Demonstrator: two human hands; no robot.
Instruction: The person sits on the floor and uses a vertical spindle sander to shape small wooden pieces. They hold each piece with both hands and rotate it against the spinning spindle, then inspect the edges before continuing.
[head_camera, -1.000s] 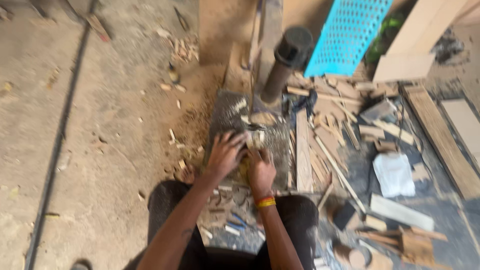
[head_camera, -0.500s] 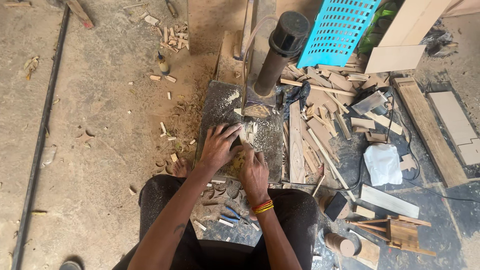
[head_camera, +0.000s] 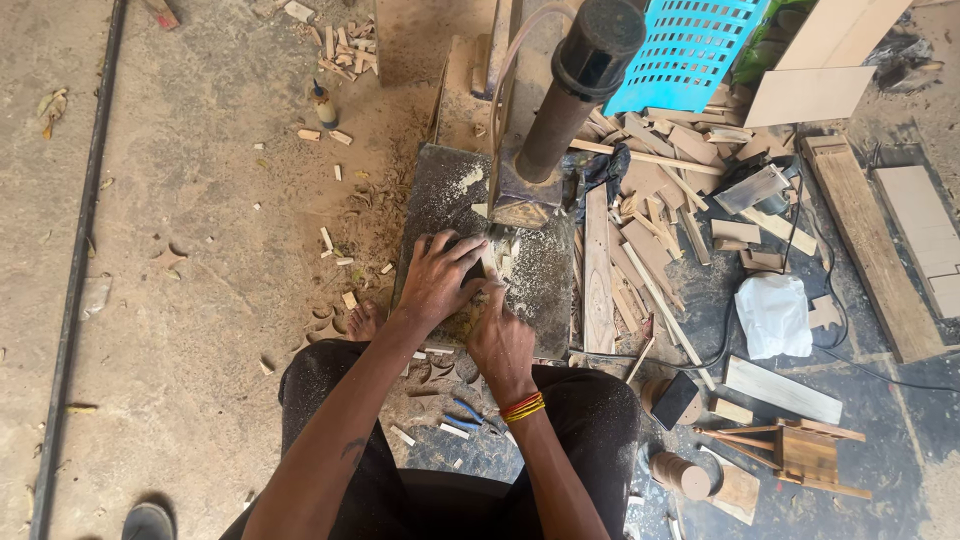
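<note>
Your fingers on the left hand lie spread and curled down over a small pale wood piece, pressing it flat; whether they close around it you cannot tell from above. Your right hand, with the red and yellow band at its wrist, has its fingers bent against the same piece from the near side, and again the grip itself is hidden.

Around you, going from big to small: the dusty concrete floor runs wide on your left, littered with offcuts. The grey, sawdust-covered work slab serving as your bench carries both hands and the piece. A dark upright machine column rises at its far edge, just beyond the piece. A blue perforated plastic basket leans behind it. A heap of wood scraps lies right of the slab, then a white plastic bag, and blue-handled pliers lie between your knees.

The piece sits at the foot of the column with fresh dust about it, so shaping looks under way rather than finished
</note>
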